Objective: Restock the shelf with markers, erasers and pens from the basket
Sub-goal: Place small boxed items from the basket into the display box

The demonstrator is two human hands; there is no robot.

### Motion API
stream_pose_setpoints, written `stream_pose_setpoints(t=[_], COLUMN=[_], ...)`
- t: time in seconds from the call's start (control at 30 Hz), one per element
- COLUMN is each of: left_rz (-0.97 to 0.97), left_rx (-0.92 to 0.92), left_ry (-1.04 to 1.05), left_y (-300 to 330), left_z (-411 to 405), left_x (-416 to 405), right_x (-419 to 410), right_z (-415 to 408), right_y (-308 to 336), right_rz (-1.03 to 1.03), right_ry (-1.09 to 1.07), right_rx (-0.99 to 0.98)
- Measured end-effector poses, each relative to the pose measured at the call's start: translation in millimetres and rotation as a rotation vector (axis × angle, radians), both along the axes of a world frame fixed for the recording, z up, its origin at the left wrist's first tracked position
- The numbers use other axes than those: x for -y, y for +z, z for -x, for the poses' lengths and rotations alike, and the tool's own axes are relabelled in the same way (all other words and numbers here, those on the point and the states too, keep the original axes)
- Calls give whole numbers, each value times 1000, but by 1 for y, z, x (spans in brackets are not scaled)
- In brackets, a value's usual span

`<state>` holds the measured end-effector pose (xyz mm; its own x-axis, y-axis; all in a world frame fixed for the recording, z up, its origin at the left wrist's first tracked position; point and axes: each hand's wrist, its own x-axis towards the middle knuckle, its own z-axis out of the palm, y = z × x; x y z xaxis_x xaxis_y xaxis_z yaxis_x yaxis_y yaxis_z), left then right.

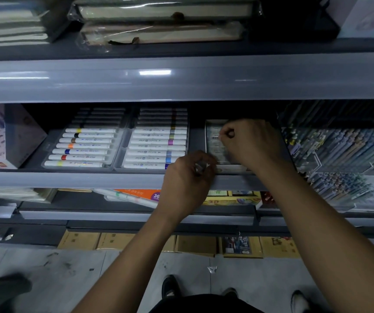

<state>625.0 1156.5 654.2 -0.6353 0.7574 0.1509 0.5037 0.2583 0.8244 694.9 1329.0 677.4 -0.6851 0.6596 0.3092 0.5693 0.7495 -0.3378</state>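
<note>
Head view is showing me both hands working at the middle shelf [91,179], in the gap between the marker trays [122,143] and the pen racks [344,154]. My right hand [251,143] is reaching deeper, its fingers curled and pinching the top of a small flat packet [214,143] that is lying in a pale box [229,169]. I am taking it for eraser stock, though the print is too blurred to read. The packet's long axis is running front to back, away from me, and it is sitting directly under and to the left of the right fingertips. My left hand [188,179] is hovering at the shelf lip, fingers curled around something small and shiny; I cannot tell what it is. The right hand is clearly the nearer one to the packet. Room is looking tight: the upper shelf's front edge [181,80] is overhanging, the tray wall is crowding the left, and the racks are pressing in on the right. I am judging the free way to be straight back. The basket is not showing.
</note>
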Motion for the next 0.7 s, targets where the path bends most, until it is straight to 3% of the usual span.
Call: stream_pose_setpoints(t=[0.23, 0.3, 0.37, 0.43, 0.7], left_rz=[2, -41, -110, -208, -364], left_rx=[68, 311, 739, 996, 1031], left_ry=[-13, 0, -3, -62, -194], left_y=[4, 9, 17, 24, 20], left_z=[0, -2, -2, -1, 4], left_x=[0, -1, -3, -3, 2], right_x=[0, 0, 1, 4, 17], right_z=[-4, -8, -14, -19, -36], right_y=[-3, -1, 1, 2, 6], right_rz=[90, 139, 156, 165, 213], right_ry=[43, 60, 64, 77, 197], right_rx=[-78, -141, -194, -220, -345])
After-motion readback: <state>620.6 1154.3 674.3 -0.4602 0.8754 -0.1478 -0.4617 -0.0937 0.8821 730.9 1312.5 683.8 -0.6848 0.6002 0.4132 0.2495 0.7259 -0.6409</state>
